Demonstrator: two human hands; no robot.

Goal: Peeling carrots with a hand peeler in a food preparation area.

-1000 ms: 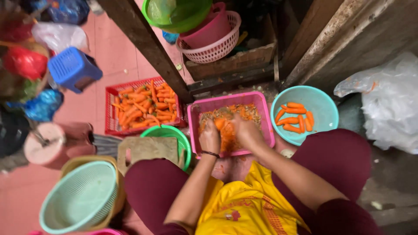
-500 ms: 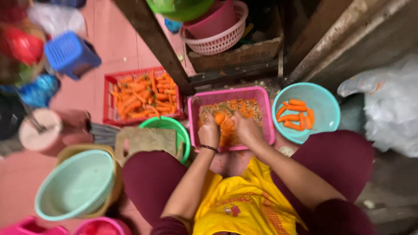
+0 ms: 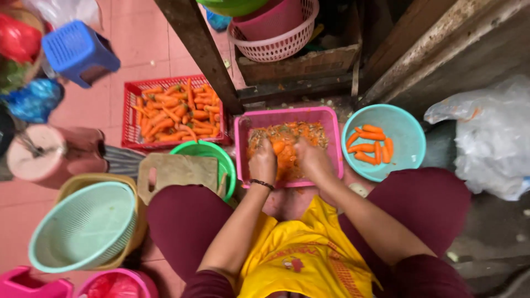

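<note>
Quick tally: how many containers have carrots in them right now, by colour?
Red crate: 1
Pink tub: 1
Teal bowl: 1
Total: 3

Soft, even daylight fills the scene — colours are bright and saturated, with no hard glare, only a dull sheen on the clear plastic bag (image 3: pixel 486 138) at the right. Shadows gather under the wooden shelf (image 3: pixel 298 66) at the top, which stays dim. The left edge is smeared by motion blur — the blue stool (image 3: pixel 80 52) looks soft — and the wide lens bends the outer lines.
</note>
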